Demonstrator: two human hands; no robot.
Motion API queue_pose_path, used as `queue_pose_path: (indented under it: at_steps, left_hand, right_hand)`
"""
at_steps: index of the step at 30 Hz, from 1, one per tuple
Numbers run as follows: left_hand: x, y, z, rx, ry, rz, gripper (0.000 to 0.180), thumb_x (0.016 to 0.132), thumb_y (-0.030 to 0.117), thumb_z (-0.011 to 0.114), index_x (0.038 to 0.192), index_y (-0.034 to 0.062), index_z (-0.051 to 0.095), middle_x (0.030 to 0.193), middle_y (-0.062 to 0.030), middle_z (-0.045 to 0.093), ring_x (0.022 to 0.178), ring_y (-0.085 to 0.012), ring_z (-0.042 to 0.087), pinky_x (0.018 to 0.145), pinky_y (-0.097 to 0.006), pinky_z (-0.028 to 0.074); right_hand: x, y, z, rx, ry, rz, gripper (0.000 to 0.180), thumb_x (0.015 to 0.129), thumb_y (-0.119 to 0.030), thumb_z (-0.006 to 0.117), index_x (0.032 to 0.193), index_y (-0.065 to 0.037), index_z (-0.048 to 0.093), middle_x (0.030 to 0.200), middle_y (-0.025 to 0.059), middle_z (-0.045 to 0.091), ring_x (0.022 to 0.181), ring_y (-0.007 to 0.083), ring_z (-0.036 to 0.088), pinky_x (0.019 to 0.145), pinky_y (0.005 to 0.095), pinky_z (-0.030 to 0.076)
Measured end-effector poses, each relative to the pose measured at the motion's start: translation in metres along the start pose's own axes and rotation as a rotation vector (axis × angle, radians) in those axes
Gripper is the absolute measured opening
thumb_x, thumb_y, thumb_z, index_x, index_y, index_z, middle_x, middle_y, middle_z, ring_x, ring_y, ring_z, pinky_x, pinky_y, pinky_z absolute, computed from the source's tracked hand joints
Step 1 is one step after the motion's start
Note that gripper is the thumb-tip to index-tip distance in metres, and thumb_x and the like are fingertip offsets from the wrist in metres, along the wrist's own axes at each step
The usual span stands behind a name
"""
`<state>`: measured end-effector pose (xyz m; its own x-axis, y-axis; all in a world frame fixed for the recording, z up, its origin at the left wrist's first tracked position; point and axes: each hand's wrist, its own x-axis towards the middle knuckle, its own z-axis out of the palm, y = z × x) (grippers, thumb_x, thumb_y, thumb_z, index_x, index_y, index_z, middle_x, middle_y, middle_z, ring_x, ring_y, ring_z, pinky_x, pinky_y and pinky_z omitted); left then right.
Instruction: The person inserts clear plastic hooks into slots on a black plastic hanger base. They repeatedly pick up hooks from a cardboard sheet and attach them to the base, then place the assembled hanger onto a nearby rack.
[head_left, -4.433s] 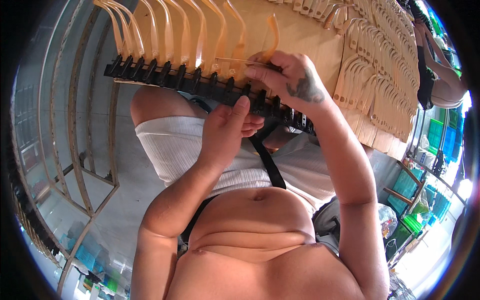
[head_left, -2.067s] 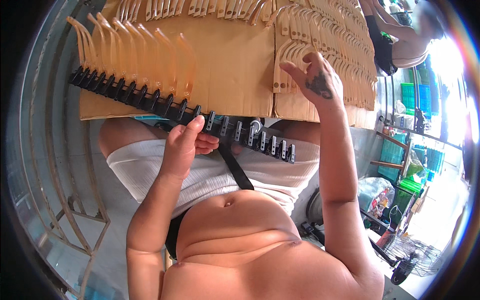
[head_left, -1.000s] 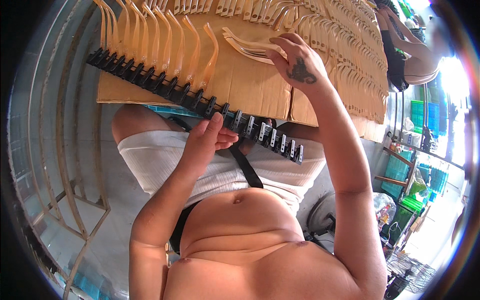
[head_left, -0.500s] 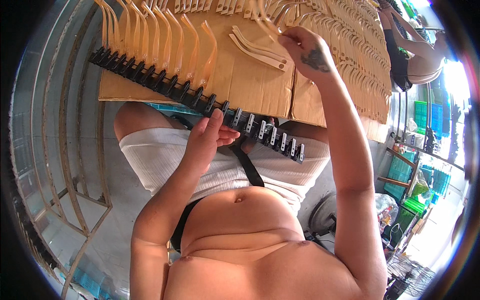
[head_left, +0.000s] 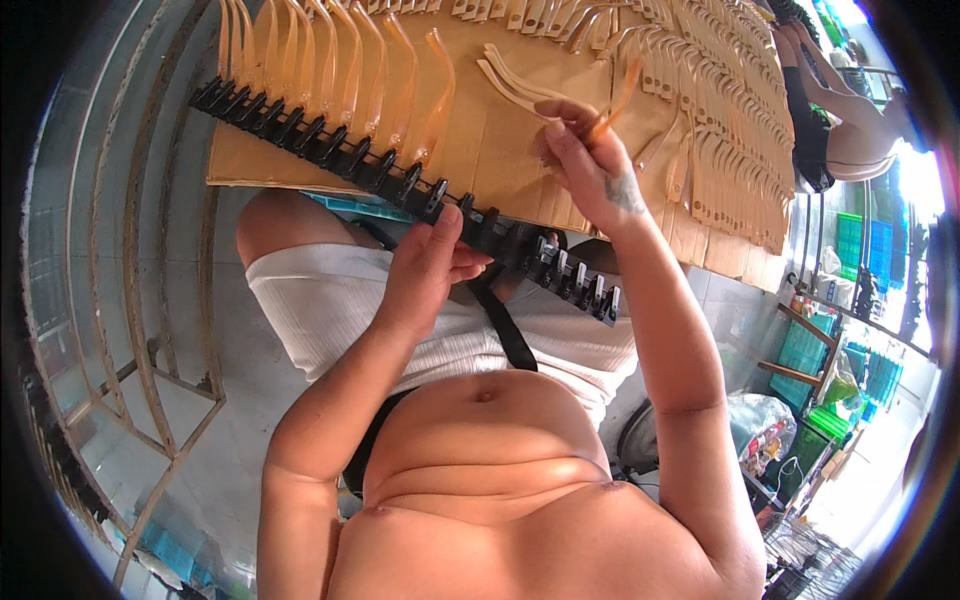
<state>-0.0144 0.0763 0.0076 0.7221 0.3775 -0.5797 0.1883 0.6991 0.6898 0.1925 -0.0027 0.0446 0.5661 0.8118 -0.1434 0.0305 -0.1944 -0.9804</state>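
Along the head view's diagonal, upper left to lower right, I log a rigid black clip bar, my landmark. Black spring clips sit in a close row on it; toward its lower-right end the bare clips show shiny metal faces. Its upper-left part carries a comb of glossy, translucent amber strips, slender, hooked at the free end, standing out beyond the bar.

Beyond the bar lies brown cardboard, flat and matte, with a seam. Two or more pale curved strips rest there past the bar's middle; farther right of the bar, dense overlapping rows of pale strips, blunt ends marked with round spots. Nearer me than the bar: white ribbed cloth shorts.

Pose. Left hand at the bar's middle: narrow grip on the bar, thumb pressed along the top, fingers curled at the near edge, elbow bent wide. Right hand above the cardboard, beyond the bar's right half: thumb and fingers pinched on one amber strip, which slants up and away, bar well apart. I cannot tell whether those fingers also touch the pale curved strips.
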Motion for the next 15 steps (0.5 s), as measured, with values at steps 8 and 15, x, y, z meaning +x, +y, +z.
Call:
queue_pose_path:
  at_steps: [8, 15]
  left_hand:
    - [-0.005, 0.008, 0.000, -0.070, 0.160, 0.063, 0.050, 0.092, 0.054, 0.052, 0.101, 0.0046, 0.055, 0.085, -0.0091, 0.065, 0.076, -0.0182, 0.065, 0.071, -0.030, 0.051]
    - [0.000, 0.007, -0.001, -0.105, 0.178, 0.069, 0.042, 0.092, 0.047, 0.056, 0.099, 0.0056, 0.054, 0.083, -0.0079, 0.064, 0.076, -0.0171, 0.066, 0.069, -0.029, 0.052]
  right_hand:
    - [-0.004, -0.018, 0.012, -0.572, 0.039, -0.120, 0.021, 0.089, -0.013, 0.061, 0.105, 0.002, 0.064, 0.096, 0.0081, 0.066, 0.084, 0.0131, 0.061, 0.075, 0.0286, 0.049]
    - [0.003, -0.013, 0.054, -0.098, -0.085, 0.089, 0.028, 0.090, -0.014, 0.062, 0.113, 0.001, 0.062, 0.089, 0.0078, 0.069, 0.082, 0.0112, 0.064, 0.071, 0.0238, 0.051]
